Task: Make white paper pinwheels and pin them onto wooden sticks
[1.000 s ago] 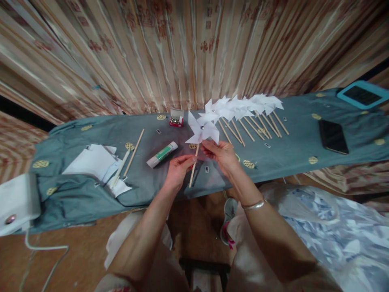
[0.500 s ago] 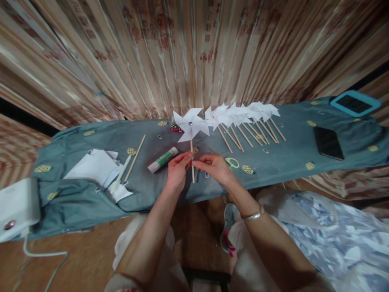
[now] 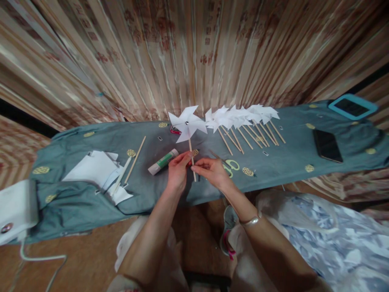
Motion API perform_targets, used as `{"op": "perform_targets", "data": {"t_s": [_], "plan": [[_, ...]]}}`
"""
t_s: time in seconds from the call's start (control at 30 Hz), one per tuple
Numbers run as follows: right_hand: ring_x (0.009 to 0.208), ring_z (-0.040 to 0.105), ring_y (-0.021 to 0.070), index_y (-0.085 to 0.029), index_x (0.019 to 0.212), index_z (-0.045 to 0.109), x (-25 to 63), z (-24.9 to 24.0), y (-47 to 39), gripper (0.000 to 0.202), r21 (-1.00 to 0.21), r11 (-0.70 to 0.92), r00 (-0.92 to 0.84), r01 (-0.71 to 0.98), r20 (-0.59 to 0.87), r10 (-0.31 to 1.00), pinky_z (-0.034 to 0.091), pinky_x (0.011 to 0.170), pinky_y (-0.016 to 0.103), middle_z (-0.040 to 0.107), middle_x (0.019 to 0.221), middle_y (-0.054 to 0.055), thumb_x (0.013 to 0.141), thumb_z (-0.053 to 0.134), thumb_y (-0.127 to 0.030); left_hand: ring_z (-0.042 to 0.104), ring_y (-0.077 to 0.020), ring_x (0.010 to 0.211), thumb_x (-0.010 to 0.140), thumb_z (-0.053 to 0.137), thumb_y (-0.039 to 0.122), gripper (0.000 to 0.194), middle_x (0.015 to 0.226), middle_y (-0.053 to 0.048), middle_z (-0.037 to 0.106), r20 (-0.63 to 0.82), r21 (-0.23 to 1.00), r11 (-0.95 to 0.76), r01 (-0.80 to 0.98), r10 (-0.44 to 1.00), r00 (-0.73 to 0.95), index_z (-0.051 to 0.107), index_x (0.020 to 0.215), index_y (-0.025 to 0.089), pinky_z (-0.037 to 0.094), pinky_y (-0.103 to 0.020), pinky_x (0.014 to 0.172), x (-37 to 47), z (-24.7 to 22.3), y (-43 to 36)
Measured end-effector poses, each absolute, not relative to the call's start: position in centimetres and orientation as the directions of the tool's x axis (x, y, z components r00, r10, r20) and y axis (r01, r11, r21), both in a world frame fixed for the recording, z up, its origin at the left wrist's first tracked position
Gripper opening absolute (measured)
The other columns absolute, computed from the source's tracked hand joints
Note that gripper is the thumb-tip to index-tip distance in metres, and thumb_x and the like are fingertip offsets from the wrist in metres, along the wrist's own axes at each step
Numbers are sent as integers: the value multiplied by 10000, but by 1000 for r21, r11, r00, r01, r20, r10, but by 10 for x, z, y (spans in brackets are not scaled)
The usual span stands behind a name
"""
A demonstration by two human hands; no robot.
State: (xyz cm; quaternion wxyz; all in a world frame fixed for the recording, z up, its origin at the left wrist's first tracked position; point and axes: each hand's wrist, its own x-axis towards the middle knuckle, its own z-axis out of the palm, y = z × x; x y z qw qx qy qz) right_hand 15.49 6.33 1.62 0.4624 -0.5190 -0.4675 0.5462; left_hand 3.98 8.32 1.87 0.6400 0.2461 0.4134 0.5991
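Note:
A white paper pinwheel [image 3: 194, 126] on a thin wooden stick is held up over the middle of the table. My left hand [image 3: 178, 170] pinches the stick partway down, between thumb and fingers. Lower on the same stick, the fingertips of my right hand [image 3: 211, 170] close around it from the other side. A shiny round pin head sits at the pinwheel's centre. Behind its blades a small red box [image 3: 175, 130] is partly covered. Just left of my left hand lies a glue stick [image 3: 163, 162], and green-handled scissors [image 3: 231, 167] show beyond my right hand.
Several finished pinwheels [image 3: 226, 117] lie in an overlapping row at the back right. Paper sheets [image 3: 91, 170], a white pen-like tool [image 3: 123, 174] and a loose wooden stick [image 3: 135, 159] lie left. A phone [image 3: 327, 145] and a blue-framed tablet [image 3: 352, 107] rest at right; a white device [image 3: 18, 209] stands far left.
The pinwheel's head has tilted slightly left, its stick now leaning. My right hand has shifted a little left and down, uncovering more of the scissors. My left hand keeps its pinch.

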Motion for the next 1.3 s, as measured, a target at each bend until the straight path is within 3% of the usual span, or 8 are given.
{"op": "perform_targets", "data": {"t_s": [0.27,0.4,0.53,0.7,0.8,0.93,1.3], "plan": [[501,520,107,-192,658,690,171,17,76,273,-997,-70,43,22,-69,997,387,492,233,642,560,-23,605,761,-451,581,-88,668,577,836,298,248,743,-14,714,-252,796,196,-573,968,-20,757,766,159,421,-213,664,41,18,81],[518,518,120,-186,731,722,199,19,95,248,-955,11,189,296,70,980,368,513,245,647,581,-16,696,686,-429,590,-97,688,592,824,302,241,800,-35,728,-276,813,217,-540,961,-30,758,777,162,420,-223,669,39,18,79],[611,600,157,-183,776,728,220,28,104,223,-778,-18,252,628,182,951,404,605,269,702,672,19,789,611,-372,586,-99,701,602,814,284,203,824,-37,732,-280,816,222,-533,960,-30,757,759,168,423,-224,676,35,17,77],[773,675,224,-168,889,736,227,34,106,242,-426,-106,204,898,192,960,410,677,301,756,847,102,866,540,-308,584,-100,703,580,823,279,210,767,-26,718,-297,804,241,-543,955,-17,759,748,170,430,-225,701,30,15,75],[851,689,253,-169,948,734,227,30,109,262,-283,-145,194,948,155,969,418,714,313,758,923,136,894,508,-291,582,-104,687,591,810,276,192,753,-24,712,-309,812,256,-524,951,-16,759,745,173,429,-233,696,27,14,73],[872,689,288,-165,973,734,225,26,112,284,-182,-169,192,969,115,975,426,716,331,751,950,171,915,482,-281,591,-107,702,603,800,277,181,788,-25,721,-302,824,251,-509,953,-19,760,751,181,430,-235,703,24,14,72],[843,687,288,-125,936,733,220,23,114,319,-113,-187,200,976,118,973,444,719,337,740,900,200,921,454,-279,593,-107,703,562,831,284,224,777,-29,724,-317,810,262,-525,948,-16,765,744,171,433,-235,706,22,14,72]]}}
